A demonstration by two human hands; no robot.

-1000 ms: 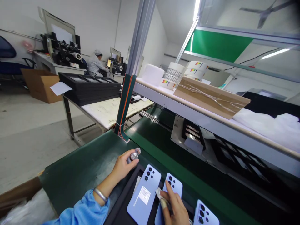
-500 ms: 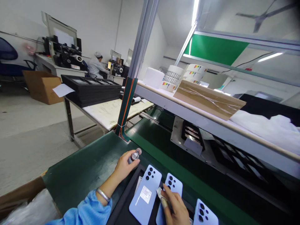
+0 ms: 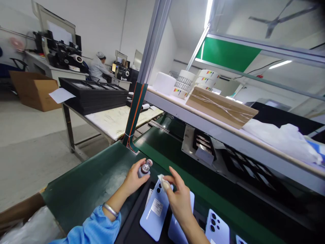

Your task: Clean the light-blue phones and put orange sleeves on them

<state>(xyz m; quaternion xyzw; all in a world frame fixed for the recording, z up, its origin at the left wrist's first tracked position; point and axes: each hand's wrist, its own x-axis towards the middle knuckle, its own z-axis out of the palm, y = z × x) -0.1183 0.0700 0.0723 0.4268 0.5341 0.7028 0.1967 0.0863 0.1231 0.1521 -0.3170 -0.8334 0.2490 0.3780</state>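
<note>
- Biggest thing here, the long white shelf with a pale wooden-coloured edge (image 3: 223, 132) runs across the right side, above the work area.
- Below it and to the left, there's the flat dark-green table (image 3: 86, 183), its surface showing a cloudy sheen near the left arm.
- Up on the shelf sits a long brown cardboard piece (image 3: 220, 106) with shiny strips across its face, and just behind it rise the stacked white rolls (image 3: 184, 83).
- Down at the front, a black rectangular tray (image 3: 132, 222) lies beneath the near phones, partly out of frame.
- And here's the light-blue flat phone with a white label (image 3: 149, 225), back up in the tray, its upper end covered by what the right hand holds; a second light-blue phone (image 3: 175, 230) lies beside it under the right wrist, and a third light-blue phone (image 3: 218, 230) is further right.
- Left hand (image 3: 133, 179), silver bangle at the wrist: fingers and thumb wrapped around the bottle. Right hand (image 3: 179, 200): pinching the cloth, index finger lifted clear.
- The small glossy bottle with a silvery top (image 3: 143, 173) is held upright, round cap tipped up.
- Smallest, the folded white cloth (image 3: 162, 181) is over the labelled phone's cameras; whether it's touching, I can't tell.
</note>
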